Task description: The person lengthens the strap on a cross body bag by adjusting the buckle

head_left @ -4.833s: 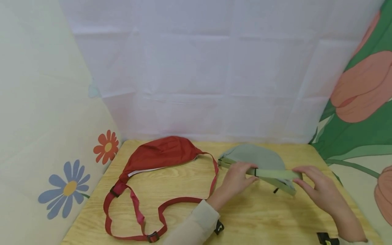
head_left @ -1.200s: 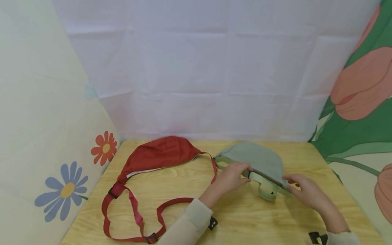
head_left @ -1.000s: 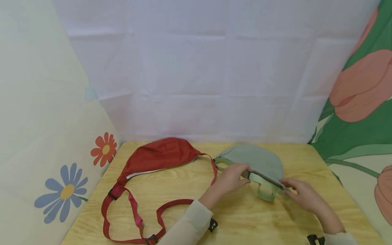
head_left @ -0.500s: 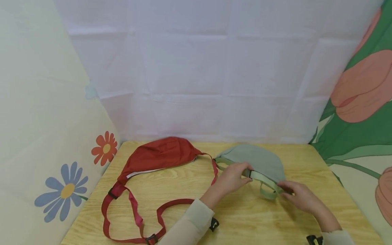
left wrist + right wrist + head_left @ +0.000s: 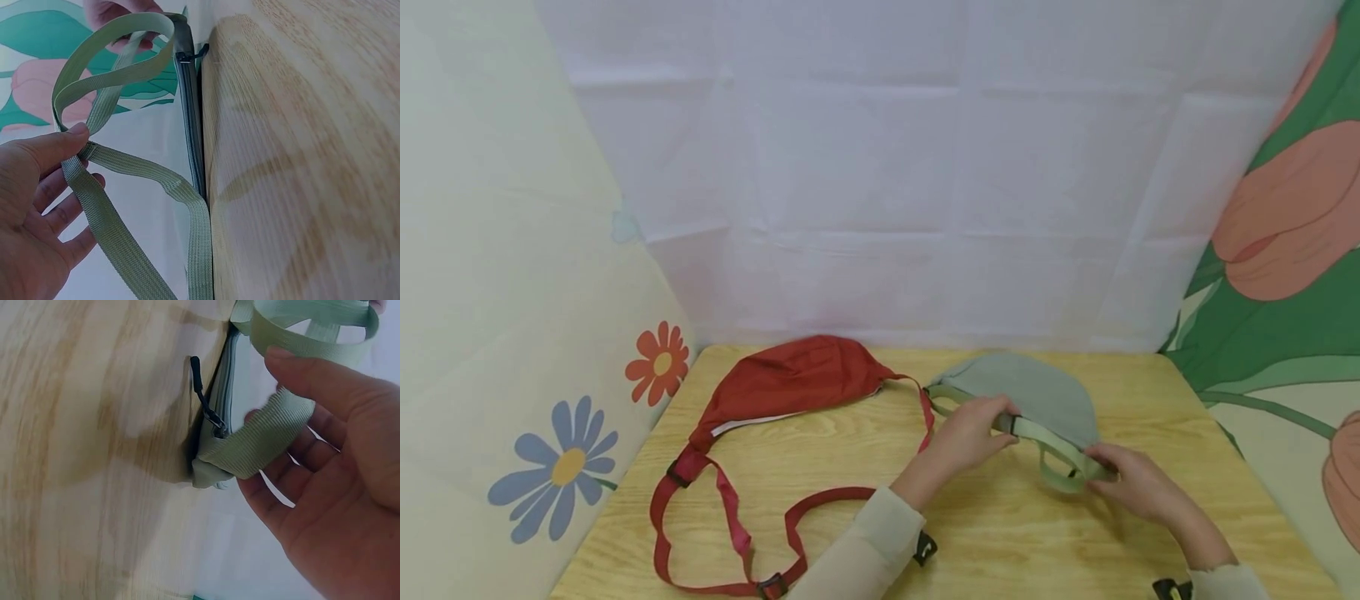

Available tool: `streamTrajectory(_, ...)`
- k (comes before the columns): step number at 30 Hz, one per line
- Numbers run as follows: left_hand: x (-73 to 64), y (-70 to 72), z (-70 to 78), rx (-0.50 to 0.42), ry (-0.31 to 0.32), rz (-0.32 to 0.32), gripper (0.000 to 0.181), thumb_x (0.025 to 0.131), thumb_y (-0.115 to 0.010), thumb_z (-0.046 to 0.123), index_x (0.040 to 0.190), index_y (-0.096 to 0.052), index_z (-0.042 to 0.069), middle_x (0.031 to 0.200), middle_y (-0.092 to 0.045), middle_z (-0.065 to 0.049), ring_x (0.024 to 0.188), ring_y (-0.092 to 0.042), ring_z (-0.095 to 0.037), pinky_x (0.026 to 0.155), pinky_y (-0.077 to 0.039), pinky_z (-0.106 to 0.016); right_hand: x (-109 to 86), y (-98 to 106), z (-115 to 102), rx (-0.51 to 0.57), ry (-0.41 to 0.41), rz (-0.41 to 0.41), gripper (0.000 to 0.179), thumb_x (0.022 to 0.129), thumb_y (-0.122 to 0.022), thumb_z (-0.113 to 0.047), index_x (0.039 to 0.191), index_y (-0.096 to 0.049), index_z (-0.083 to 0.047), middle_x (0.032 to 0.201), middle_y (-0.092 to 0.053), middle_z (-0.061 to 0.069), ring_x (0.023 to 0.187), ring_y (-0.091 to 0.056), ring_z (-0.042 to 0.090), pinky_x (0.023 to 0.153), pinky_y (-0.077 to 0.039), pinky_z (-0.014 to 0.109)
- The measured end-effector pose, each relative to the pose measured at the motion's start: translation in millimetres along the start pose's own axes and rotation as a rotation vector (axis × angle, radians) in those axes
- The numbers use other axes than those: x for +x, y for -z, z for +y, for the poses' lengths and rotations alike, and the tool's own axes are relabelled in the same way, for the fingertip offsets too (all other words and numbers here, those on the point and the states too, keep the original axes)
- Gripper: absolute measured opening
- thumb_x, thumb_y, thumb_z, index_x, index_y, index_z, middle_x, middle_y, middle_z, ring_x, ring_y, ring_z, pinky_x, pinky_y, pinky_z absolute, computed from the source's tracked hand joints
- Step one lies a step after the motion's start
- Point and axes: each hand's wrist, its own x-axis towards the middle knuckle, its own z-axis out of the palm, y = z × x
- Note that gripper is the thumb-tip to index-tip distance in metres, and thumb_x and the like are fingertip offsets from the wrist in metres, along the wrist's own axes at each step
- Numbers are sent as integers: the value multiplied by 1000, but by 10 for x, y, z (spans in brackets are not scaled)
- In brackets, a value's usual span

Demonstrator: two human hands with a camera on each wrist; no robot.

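Note:
A grey-green waist bag lies at the table's back right, its zipper edge facing me. My left hand pinches its light green strap beside a dark slider, left of the bag's middle. At the bag's right end, my right hand holds the strap between thumb and fingers. A slack loop of strap hangs between the hands. In the left wrist view, the strap passes between my left thumb and fingers. The right wrist view shows a black zipper pull close to the strap under my right thumb.
To the left lies a red waist bag, its red strap looped towards the front with a black buckle. White cloth hangs behind the wooden table; flower-printed cloths stand at both sides.
Several seconds ago the strap was stretched straight between my hands; now it sags in a loop. My right hand has shifted from the bag's corner onto the strap. My left hand has barely moved lately.

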Motion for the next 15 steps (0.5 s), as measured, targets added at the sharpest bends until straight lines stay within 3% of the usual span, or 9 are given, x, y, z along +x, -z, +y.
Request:
streamTrajectory(4,-2,8,1,0,-3,1,31,94,-75,27,123,-65,21,118,-70,6,110,-65,-11,90,-53,-24,7,-13,0,-31,0,73,24,85,-80,-11,106,-69,-9,97,-68,-2,88,-60,12,73,-51,33)
streamTrajectory(8,-13,25,-3,-15,-9,2,30,94,-74,28,122,-65,20,116,-70,6,107,-65,-10,87,-53,-23,-5,-5,2,-51,17,154,22,86,-78,-7,107,-71,-8,100,-69,0,86,-59,9,71,-51,31)
streamTrajectory(11,-19,42,-8,-31,-9,4,30,94,-74,29,122,-65,20,116,-70,7,106,-65,-9,86,-53,-22,-20,9,11,-77,74,246,27,85,-79,-4,111,-72,-5,102,-70,3,85,-59,8,69,-51,31)
streamTrajectory(15,-19,69,-11,-66,7,9,31,94,-74,30,123,-65,21,116,-69,8,106,-65,-9,86,-53,-22,-16,19,50,-163,212,392,39,78,-83,1,115,-72,-4,99,-70,1,82,-58,6,67,-53,32)
